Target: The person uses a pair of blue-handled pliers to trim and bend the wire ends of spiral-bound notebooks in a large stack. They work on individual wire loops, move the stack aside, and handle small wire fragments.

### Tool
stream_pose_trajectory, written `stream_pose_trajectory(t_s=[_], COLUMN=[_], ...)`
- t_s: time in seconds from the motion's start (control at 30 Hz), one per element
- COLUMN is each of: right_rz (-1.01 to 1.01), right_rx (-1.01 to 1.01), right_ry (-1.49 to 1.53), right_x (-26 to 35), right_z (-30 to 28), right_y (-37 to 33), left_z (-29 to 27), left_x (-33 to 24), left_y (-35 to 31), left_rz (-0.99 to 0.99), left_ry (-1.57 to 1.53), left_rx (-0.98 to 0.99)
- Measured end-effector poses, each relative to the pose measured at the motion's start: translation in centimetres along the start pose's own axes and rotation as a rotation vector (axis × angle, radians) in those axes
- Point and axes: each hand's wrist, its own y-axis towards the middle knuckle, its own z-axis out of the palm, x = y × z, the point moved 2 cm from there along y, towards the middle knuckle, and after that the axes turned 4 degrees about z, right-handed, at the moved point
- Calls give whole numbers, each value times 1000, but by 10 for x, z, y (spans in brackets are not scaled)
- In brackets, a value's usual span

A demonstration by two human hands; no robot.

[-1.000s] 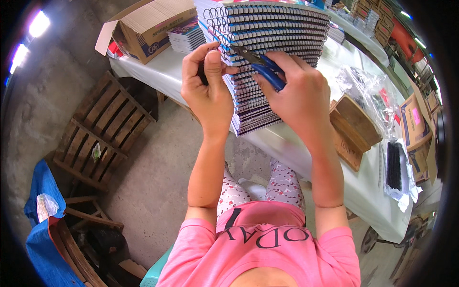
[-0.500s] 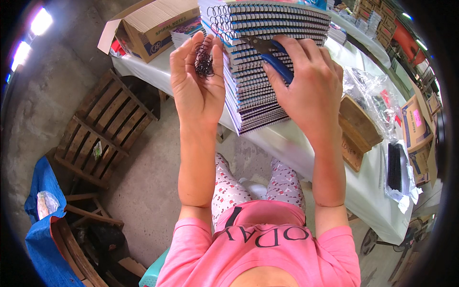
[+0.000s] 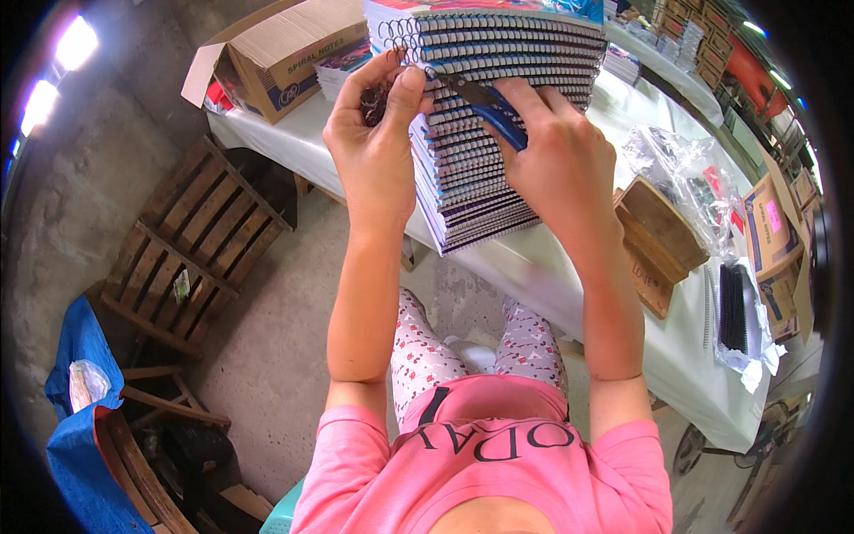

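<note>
A tall stack of spiral notebooks [image 3: 476, 182] stands on the table, its black coil bindings facing me. Loose coil ends stick out at the stack's upper left. My left hand [image 3: 374, 169] is curled around a bunch of black coil clippings [image 3: 374, 104], its thumb and forefinger brought together beside a protruding coil end. In my right hand [image 3: 565, 160] is a pair of cutting pliers [image 3: 503, 126] with blue handles. Their dark jaws point left and reach the coil ends near my left fingertips. Whether the jaws touch a coil, I cannot tell.
A cardboard box [image 3: 294, 67] sits at the table's far left. On the white-covered table [image 3: 658, 356], to my right, are a wooden holder [image 3: 658, 245], clear plastic wrap [image 3: 680, 165] and a pack of black coils [image 3: 734, 307]. Wooden pallets [image 3: 200, 240] lean at left.
My left hand has closed around the coil clippings, and its fingertips have come up to the coil ends. My right hand has shifted slightly left, bringing the pliers' jaws toward them.
</note>
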Motion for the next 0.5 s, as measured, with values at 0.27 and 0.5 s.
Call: stream_pose_trajectory(t_s=[0.27, 0.5], right_rz=[-17, -10], right_rx=[-19, -90], right_ry=[116, 13], right_x=[-4, 7], right_z=[-15, -13], right_y=[3, 9], left_z=[-5, -3], left_x=[-2, -3], left_y=[1, 4], left_rz=[18, -25], left_ry=[63, 7], left_rx=[63, 95])
